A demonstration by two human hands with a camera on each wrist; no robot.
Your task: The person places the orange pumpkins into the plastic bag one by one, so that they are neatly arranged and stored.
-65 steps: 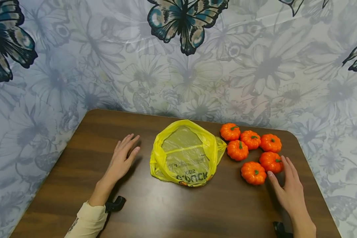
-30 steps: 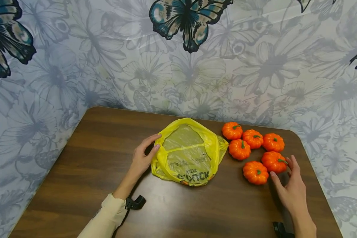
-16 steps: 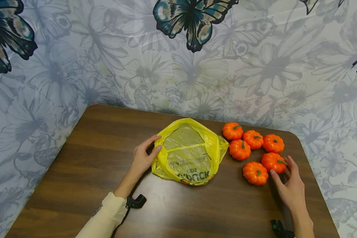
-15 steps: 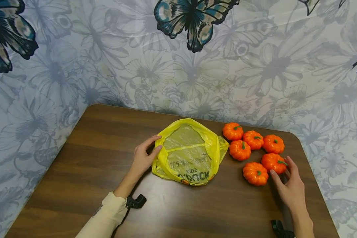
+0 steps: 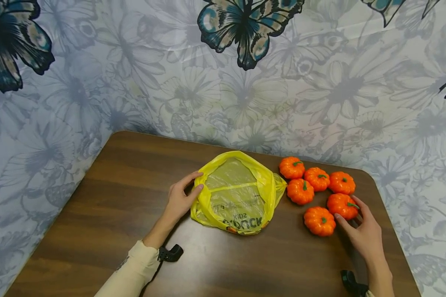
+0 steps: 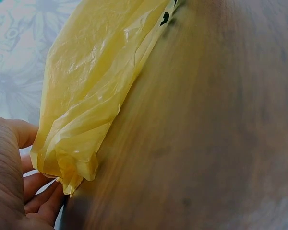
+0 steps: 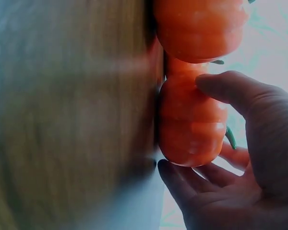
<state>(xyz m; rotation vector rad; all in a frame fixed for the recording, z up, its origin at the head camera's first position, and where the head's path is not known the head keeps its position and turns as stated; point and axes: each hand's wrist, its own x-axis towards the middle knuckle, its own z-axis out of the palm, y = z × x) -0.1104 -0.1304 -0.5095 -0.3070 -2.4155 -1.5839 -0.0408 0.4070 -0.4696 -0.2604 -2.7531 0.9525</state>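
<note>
A yellow plastic bag (image 5: 202, 206) with dark lettering lies in the middle of the table, its round mouth facing up. My left hand (image 5: 179, 201) holds its left rim between thumb and fingers; in the left wrist view the bag's yellow film (image 6: 93, 81) hides part of the fingers. To the right of the bag sit several small orange pumpkins with green stems. My right hand (image 5: 366, 236) grips the rightmost front pumpkin (image 5: 342, 205), thumb on its near side and fingers round its right side. In the right wrist view this pumpkin (image 7: 192, 127) rests on the table.
Beside the gripped pumpkin sits another pumpkin (image 5: 319, 221), with several more behind, close to the bag's knotted corner (image 5: 280, 185). The brown table (image 5: 96, 214) meets a wall (image 5: 152, 82) patterned with butterflies. Black wrist cameras are strapped to both wrists.
My left hand has moved right from beside the bag onto its left rim. My right fingers have come in round the pumpkin, which turned slightly. The head view has shifted a little.
</note>
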